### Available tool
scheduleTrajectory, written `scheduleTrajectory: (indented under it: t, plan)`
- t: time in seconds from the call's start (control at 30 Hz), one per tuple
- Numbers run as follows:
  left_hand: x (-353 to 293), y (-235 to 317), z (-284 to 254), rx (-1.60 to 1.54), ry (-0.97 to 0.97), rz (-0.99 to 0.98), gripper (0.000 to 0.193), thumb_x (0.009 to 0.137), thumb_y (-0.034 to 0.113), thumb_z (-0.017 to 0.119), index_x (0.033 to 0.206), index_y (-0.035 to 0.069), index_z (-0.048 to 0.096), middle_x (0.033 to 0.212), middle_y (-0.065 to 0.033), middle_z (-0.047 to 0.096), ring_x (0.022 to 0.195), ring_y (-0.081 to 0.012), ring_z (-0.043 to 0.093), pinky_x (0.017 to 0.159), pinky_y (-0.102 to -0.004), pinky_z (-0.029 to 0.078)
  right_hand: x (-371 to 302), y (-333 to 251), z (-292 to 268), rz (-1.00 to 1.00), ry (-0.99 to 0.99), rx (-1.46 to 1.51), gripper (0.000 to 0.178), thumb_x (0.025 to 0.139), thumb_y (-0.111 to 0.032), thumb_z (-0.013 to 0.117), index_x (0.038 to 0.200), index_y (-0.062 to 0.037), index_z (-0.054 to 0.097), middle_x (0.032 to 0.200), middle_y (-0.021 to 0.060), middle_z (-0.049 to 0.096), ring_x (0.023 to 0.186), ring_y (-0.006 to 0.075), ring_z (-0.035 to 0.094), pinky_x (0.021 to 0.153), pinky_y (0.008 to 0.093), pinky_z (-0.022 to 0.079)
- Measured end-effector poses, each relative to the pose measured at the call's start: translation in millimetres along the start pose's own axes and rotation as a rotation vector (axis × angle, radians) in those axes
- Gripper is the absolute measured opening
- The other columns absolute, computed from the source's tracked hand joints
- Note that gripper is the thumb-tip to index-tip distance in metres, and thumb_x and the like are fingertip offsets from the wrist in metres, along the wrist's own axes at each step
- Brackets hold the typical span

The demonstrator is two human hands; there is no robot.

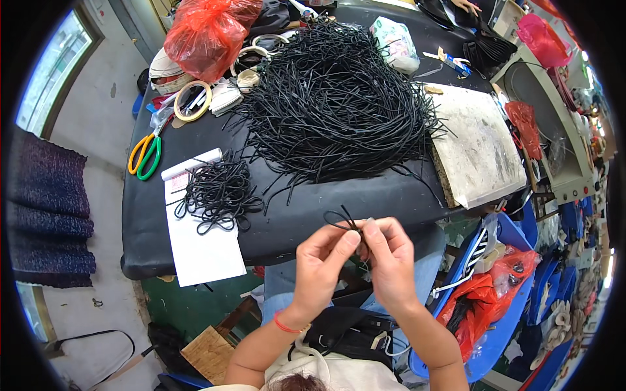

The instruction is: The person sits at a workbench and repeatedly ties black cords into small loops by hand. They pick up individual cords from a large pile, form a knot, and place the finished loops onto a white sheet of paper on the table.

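A thin black cord (346, 217) is pinched between my two hands, just past the table's near edge. It bends into a small loop, with a short end sticking up above my fingertips. My left hand (318, 266) closes on it with thumb and forefinger. My right hand (389, 259) grips it from the other side, and the fingers hide the crossing point. Beyond them lies a big tangled heap of black cords (332, 104). A smaller pile of looped cords (218, 194) rests on a white paper sheet (207, 257) to the left.
Orange-and-green-handled scissors (149, 151) and a tape roll (193, 101) lie at the table's left, near a red plastic bag (212, 39). A stained pale board (482, 143) sits right of the heap. A blue tub (518, 326) stands at my right. Another person's hand (465, 6) shows far off.
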State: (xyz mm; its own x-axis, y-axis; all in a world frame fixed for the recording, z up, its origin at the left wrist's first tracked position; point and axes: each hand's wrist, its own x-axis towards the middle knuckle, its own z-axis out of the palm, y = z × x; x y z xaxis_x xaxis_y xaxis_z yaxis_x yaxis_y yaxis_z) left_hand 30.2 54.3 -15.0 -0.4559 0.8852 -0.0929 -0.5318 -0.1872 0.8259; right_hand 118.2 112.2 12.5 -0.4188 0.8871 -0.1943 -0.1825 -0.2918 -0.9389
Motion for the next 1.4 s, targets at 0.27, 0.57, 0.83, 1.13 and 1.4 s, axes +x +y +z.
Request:
scheduleTrajectory:
  t: [0.27, 0.57, 0.83, 1.13, 1.4]
  plan:
    - [1, 16, -11, 0.076, -0.159, -0.216, 0.014, 0.087, 0.008, 0.056, 0.093, -0.004, 0.061, 0.080, -0.0060, 0.063, 0.071, -0.0081, 0.055, 0.067, -0.0221, 0.044, 11, -5, -21, 0.002, -0.282, -0.157, 0.015, 0.089, -0.011, 0.056, 0.098, 0.0007, 0.056, 0.079, 0.0018, 0.060, 0.068, 0.0063, 0.056, 0.060, 0.0204, 0.046]
    - [-3, 17, -11, 0.052, -0.137, -0.312, 0.011, 0.085, 0.006, 0.058, 0.079, -0.003, 0.060, 0.071, -0.0064, 0.062, 0.063, -0.0081, 0.055, 0.059, -0.0213, 0.044, 2, 7, -22, 0.192, -0.217, 0.087, 0.017, 0.093, -0.019, 0.050, 0.089, -0.0034, 0.056, 0.077, -0.0002, 0.057, 0.063, 0.0028, 0.049, 0.054, 0.0181, 0.043]
    - [-5, 13, -12, 0.013, -0.126, -0.330, 0.012, 0.086, 0.008, 0.058, 0.081, -0.002, 0.061, 0.072, -0.0061, 0.062, 0.064, -0.0089, 0.056, 0.060, -0.0219, 0.045, 4, 7, -22, 0.311, -0.190, 0.084, 0.022, 0.094, -0.024, 0.048, 0.087, -0.0049, 0.056, 0.076, -0.0005, 0.056, 0.063, 0.0026, 0.048, 0.053, 0.0174, 0.042]
    - [4, 4, -6, -0.258, 0.048, -0.233, 0.013, 0.087, 0.012, 0.057, 0.096, 0.002, 0.057, 0.091, -0.0088, 0.062, 0.082, -0.0148, 0.062, 0.074, -0.0285, 0.052, 4, 3, -43, 0.012, -0.192, -0.223, 0.043, 0.097, -0.037, 0.035, 0.114, -0.0003, 0.052, 0.095, 0.0075, 0.060, 0.087, 0.0113, 0.055, 0.075, 0.0249, 0.042]
    - [-4, 10, -10, 0.053, -0.122, -0.268, 0.016, 0.086, 0.014, 0.061, 0.095, 0.000, 0.058, 0.084, -0.0057, 0.062, 0.074, -0.0091, 0.060, 0.068, -0.0220, 0.050, 5, -10, -29, -0.013, -0.107, -0.220, 0.015, 0.084, -0.014, 0.065, 0.078, -0.0004, 0.060, 0.068, -0.0022, 0.057, 0.063, 0.0016, 0.049, 0.057, 0.0171, 0.039]
